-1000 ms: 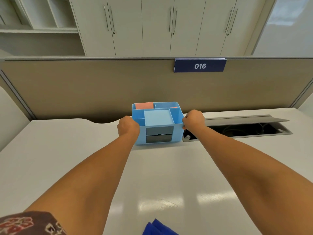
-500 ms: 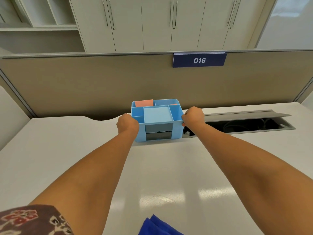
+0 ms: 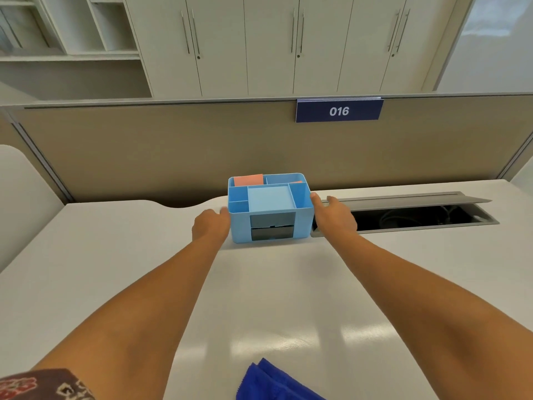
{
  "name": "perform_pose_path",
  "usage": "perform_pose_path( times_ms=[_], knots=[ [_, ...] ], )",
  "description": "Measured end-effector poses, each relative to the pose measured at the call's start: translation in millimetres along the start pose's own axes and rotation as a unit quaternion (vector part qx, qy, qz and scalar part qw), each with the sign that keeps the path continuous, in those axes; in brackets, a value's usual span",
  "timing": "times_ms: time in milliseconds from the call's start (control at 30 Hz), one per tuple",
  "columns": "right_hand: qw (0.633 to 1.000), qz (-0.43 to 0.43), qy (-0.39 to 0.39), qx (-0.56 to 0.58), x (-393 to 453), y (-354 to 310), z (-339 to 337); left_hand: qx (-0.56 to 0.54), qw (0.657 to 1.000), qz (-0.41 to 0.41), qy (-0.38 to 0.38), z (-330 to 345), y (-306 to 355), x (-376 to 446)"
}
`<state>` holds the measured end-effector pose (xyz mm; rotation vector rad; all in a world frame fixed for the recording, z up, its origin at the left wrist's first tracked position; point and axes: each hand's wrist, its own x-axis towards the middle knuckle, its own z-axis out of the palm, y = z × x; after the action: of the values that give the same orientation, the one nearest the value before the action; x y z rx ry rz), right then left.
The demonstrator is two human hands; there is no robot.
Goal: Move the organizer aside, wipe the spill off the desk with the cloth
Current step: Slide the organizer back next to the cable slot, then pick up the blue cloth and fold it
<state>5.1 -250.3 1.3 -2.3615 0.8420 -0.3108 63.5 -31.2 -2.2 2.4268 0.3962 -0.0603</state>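
Because the blue plastic organizer [image 3: 270, 208] between the hands looks stiff and light, the open left hand [image 3: 212, 228] and right hand [image 3: 334, 216] should clasp its side walls.

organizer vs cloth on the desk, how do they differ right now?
The organizer is a rigid light-blue box with compartments; the cloth is soft, crumpled and deep blue. The organizer stands at the far edge by the partition, the cloth at the near edge, partly out of view. Both hands flank the organizer; neither is near the cloth. Both are blue and rest on the desk.
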Motion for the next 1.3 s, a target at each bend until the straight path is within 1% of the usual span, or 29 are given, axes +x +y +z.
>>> perform_pose_path(
  times_ms=[67, 167, 200, 267, 333, 400, 467, 600, 733, 867, 967, 1000, 1067, 1100, 1133, 1200, 1233, 1300],
  knots=[
    [1.000, -0.009, 0.009, 0.020, -18, 1, -1, 0.018, 0.999, 0.020, -0.023, 0, -11, -14],
    [0.996, -0.028, 0.024, 0.083, -57, 0, -3, 0.007, 0.995, 0.062, -0.076, 2, -27, -47],
    [0.995, -0.039, 0.018, 0.096, -71, 0, -4, 0.012, 0.993, 0.076, -0.094, 2, -32, -60],
    [0.991, -0.065, -0.035, 0.113, -104, 5, -8, 0.062, 0.983, 0.107, -0.139, 0, -44, -88],
    [0.980, -0.096, -0.124, 0.122, -137, 15, -12, 0.114, 0.971, 0.128, -0.169, -3, -59, -116],
    [0.969, -0.123, -0.187, 0.105, -175, 31, -17, 0.129, 0.969, 0.109, -0.180, -4, -79, -149],
    [0.965, -0.129, -0.209, 0.090, -208, 52, -20, 0.139, 0.971, 0.078, -0.177, -5, -97, -178],
    [0.965, -0.141, -0.219, 0.025, -259, 88, -23, 0.152, 0.974, 0.055, -0.158, -8, -115, -223],
    [0.967, -0.178, -0.173, -0.058, -285, 109, -20, 0.133, 0.974, 0.057, -0.172, -12, -113, -244],
    [0.967, -0.189, -0.144, -0.092, -294, 119, -20, 0.129, 0.970, 0.046, -0.199, -15, -112, -251],
    [0.965, -0.194, -0.147, -0.098, -297, 120, -21, 0.071, 0.966, 0.023, -0.248, -15, -112, -255],
    [0.964, -0.194, -0.149, -0.106, -297, 120, -21, 0.048, 0.964, 0.027, -0.258, -15, -111, -256],
    [0.960, -0.199, -0.159, -0.115, -296, 119, -23, 0.027, 0.964, 0.062, -0.258, -17, -112, -259],
    [0.962, -0.198, -0.161, -0.100, -295, 117, -25, 0.024, 0.963, 0.088, -0.252, -19, -112, -261],
    [0.967, -0.188, -0.160, -0.062, -291, 116, -28, 0.020, 0.963, 0.110, -0.246, -21, -112, -262],
    [0.975, -0.150, -0.154, 0.049, -285, 110, -38, 0.006, 0.961, 0.147, -0.234, -26, -110, -266],
    [0.973, -0.136, -0.162, 0.093, -281, 107, -44, 0.003, 0.959, 0.164, -0.229, -30, -108, -267],
    [0.961, -0.131, -0.208, 0.126, -274, 99, -57, 0.001, 0.954, 0.199, -0.225, -39, -102, -270]
  ],
)
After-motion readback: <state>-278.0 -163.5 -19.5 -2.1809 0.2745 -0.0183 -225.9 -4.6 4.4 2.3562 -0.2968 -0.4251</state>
